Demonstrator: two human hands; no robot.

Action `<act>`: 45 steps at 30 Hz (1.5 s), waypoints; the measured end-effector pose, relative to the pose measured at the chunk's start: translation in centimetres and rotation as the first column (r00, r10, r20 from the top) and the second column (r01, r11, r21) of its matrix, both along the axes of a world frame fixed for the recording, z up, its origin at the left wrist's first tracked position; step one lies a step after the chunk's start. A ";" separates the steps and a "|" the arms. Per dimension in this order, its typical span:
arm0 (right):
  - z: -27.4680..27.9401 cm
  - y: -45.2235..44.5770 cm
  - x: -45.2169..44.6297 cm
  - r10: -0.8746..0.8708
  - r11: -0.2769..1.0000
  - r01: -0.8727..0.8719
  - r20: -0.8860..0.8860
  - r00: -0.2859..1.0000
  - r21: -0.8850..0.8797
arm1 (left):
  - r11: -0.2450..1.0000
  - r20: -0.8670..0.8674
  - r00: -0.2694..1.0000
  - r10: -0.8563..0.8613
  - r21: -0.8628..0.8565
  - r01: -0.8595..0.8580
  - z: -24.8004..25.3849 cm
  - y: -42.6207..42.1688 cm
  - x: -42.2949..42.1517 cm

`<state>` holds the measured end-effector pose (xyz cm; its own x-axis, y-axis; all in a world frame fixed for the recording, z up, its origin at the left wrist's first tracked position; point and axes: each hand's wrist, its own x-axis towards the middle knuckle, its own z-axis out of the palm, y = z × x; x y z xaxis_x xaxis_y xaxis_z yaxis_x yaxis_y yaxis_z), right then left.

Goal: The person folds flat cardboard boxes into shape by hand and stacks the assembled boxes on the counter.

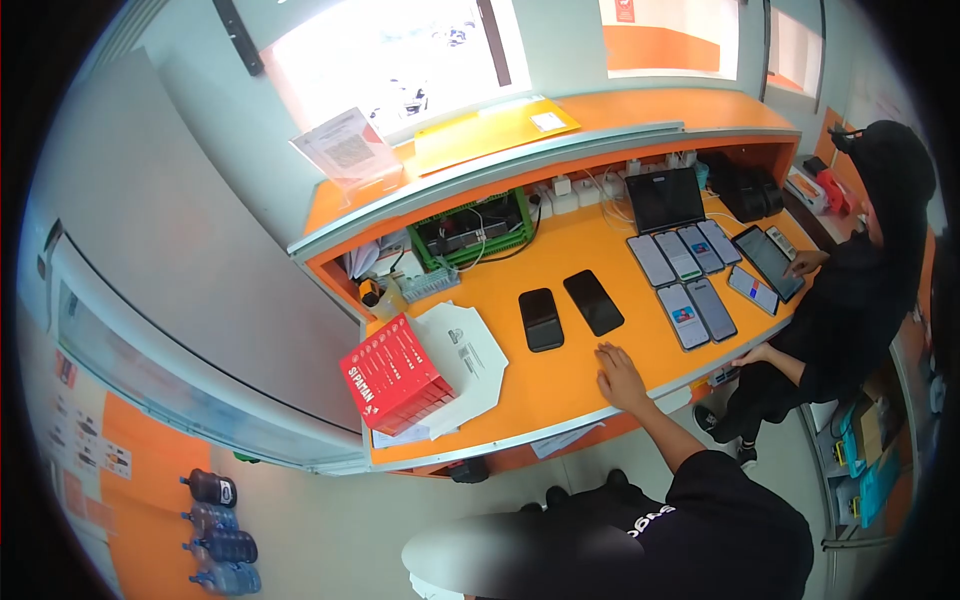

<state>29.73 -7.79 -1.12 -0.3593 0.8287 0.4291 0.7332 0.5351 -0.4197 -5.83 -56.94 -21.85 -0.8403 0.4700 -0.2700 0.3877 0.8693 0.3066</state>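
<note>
My right hand point(622, 378) rests palm down near the front edge of the orange counter point(500, 262). Its fingers are stretched out and somewhat apart, with nothing held in them. Just beyond the fingertips lie two dark-screened phones, one black phone point(594, 302) and, left of it, another phone point(541, 322) with a greyish reflection across its lower half. Neither is touched. Farther left, a red box point(395, 375) marked "SI PAMAN" sits on a white cut-cornered sheet point(468, 350). My left hand is out of view.
Several lit phones point(683, 313) lie in rows before an open laptop point(666, 200). At right, a co-worker in black point(850, 310) touches a tablet point(768, 262). A green crate point(470, 230) holds electronics and cables. Water bottles point(222, 545) line the left floor.
</note>
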 end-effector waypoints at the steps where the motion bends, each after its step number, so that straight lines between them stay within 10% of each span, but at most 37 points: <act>1: 0.2 0.0 0.0 0.000 1.000 0.000 -0.015 1.000 0.000 | 1.000 -0.011 1.000 0.008 0.017 -0.008 0.5 0.1 -0.2; 17: -0.3 -0.2 0.1 0.017 0.998 -0.019 -0.039 0.999 -0.068 | 0.880 -0.079 0.946 0.315 0.397 -0.260 11.8 5.7 -2.0; 28: 3.2 -2.2 -0.4 0.047 0.981 -0.112 -0.362 0.931 -0.160 | 0.200 0.135 0.785 0.604 0.928 -0.313 34.6 12.9 3.1; 36: 16.4 -10.0 -2.3 0.574 0.565 -0.792 -0.579 0.579 -0.232 | 0.007 0.372 0.925 -0.077 0.928 -0.372 37.5 24.2 18.1; 39: 19.1 -12.3 1.4 0.551 0.595 -0.774 -0.591 0.589 -0.216 | 0.370 0.517 0.792 -0.323 0.840 -0.398 36.6 24.9 22.0; 41: 19.5 -12.9 3.8 0.492 0.610 -0.751 -0.624 0.607 -0.251 | 0.161 0.279 0.652 -0.705 0.958 -0.236 35.0 27.1 23.6; 45: 19.3 -13.7 7.1 0.436 0.547 -0.721 -0.591 0.679 -0.425 | 0.082 0.101 0.486 -0.868 0.995 -0.062 34.5 30.0 24.6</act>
<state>36.80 -21.48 18.15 -0.7823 0.6036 0.1539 0.0542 0.3120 -0.9485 18.75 -26.99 12.65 -0.2017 0.9001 0.3861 -0.1325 -0.4156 0.8998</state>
